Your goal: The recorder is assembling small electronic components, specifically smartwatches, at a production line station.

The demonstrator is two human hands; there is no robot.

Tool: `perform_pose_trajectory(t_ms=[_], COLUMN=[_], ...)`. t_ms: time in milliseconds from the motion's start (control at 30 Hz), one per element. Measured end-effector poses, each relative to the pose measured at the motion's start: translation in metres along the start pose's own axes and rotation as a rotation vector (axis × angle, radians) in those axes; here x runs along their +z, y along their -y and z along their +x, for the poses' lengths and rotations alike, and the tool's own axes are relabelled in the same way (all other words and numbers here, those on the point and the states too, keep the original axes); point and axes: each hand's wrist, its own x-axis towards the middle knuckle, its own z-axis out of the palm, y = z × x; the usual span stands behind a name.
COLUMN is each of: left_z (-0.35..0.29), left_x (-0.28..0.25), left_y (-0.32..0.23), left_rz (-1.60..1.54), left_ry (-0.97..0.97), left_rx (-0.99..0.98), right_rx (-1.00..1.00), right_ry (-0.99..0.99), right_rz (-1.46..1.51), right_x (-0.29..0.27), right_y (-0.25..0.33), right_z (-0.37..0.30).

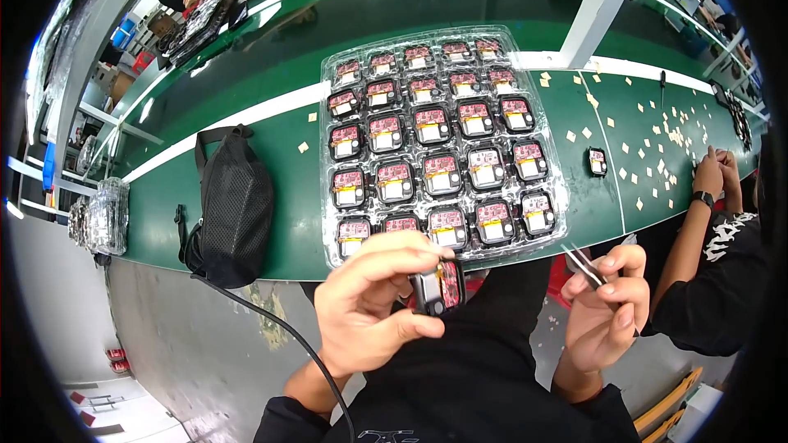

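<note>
My left hand [373, 299] grips a small black device housing [441, 287] between thumb and fingers. Its inner side shows, with a red circuit board and a silvery block. To the right, my right hand [606, 308] closes around a pair of metal tweezers [584, 264], whose tips point up and left, apart from the housing. Just beyond both hands lies a clear plastic tray [560, 189] at the table's near edge. Rows of similar open housings [442, 172] sit in its pockets, each with a red board and a pale rectangular part.
A black bag [234, 205] with a strap lies left of the tray on the green table [295, 246]. One housing [597, 162] stands right of it, near scattered pale square pieces [657, 148]. A co-worker's hands [718, 168] work at far right. A white post [603, 8] rises behind.
</note>
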Motion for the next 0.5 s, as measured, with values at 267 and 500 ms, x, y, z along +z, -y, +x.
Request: perform_pose_trajectory(t_ms=[267,500], left_z=[0.119,0.162], left_x=[-0.023,-0.035], left_y=[0.005,0.034], left_rz=[0.808,1.275], left_ry=[-0.058,0.034], left_rx=[0.104,0.194], right_rx=[-0.202,-0.01], right_ry=[-0.025,0.107], right_rz=[-0.968,-1.307], right_x=[-0.055,-0.07], right_y=[-0.046,-0.102], right_z=[0.046,0.06])
